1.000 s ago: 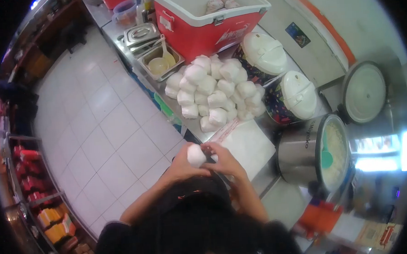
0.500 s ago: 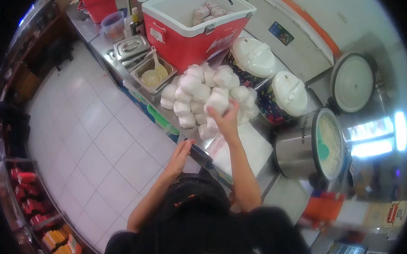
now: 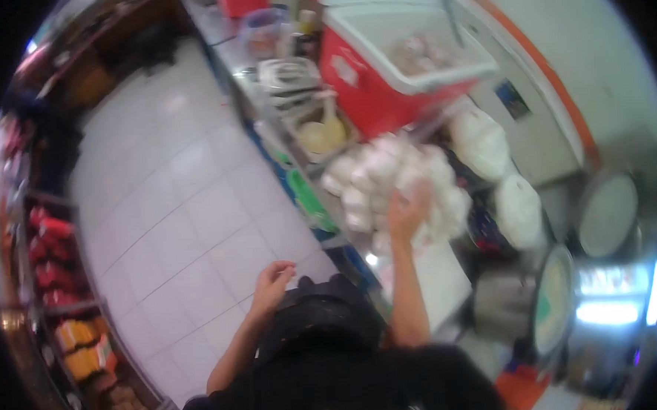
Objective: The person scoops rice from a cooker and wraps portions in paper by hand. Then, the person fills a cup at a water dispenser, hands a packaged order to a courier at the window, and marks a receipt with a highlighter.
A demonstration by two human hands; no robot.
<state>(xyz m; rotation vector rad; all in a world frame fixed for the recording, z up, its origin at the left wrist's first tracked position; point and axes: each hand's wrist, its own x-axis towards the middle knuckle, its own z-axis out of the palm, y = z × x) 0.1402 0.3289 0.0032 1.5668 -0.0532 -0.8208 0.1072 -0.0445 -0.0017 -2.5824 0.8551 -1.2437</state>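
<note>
The right hand [image 3: 408,214], fingers partly spread, touches the heap of white bundles [image 3: 375,180]; its grip is blurred. Left of it, the left hand [image 3: 274,282] hangs half-curled, empty.

The right hand [image 3: 409,212] is at the near side of a pile of white wrapped bundles [image 3: 382,174] on the counter; blur hides its grip. The left hand [image 3: 274,282] hovers, fingers curled, nearer and to the left. White paper [image 3: 440,284] lies right of the pile's near end, and a red cooler [image 3: 370,80] stands open beyond.
</note>
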